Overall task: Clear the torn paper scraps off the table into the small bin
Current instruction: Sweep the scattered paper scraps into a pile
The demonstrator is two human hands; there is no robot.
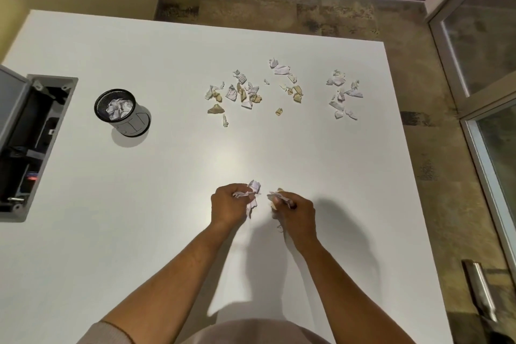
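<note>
scraps [252,89] well beyond both hands [262,207]

Mostly hidden inside the curled fingers of the left hand [229,204] and right hand [293,211]: the gripped scraps [253,186], only ends poking out. Too small to read: print on the far scraps [240,92]. Cut by the left edge: the open floor box [30,142]. Hidden under crumpled paper: the bin [122,112] bottom.
</note>
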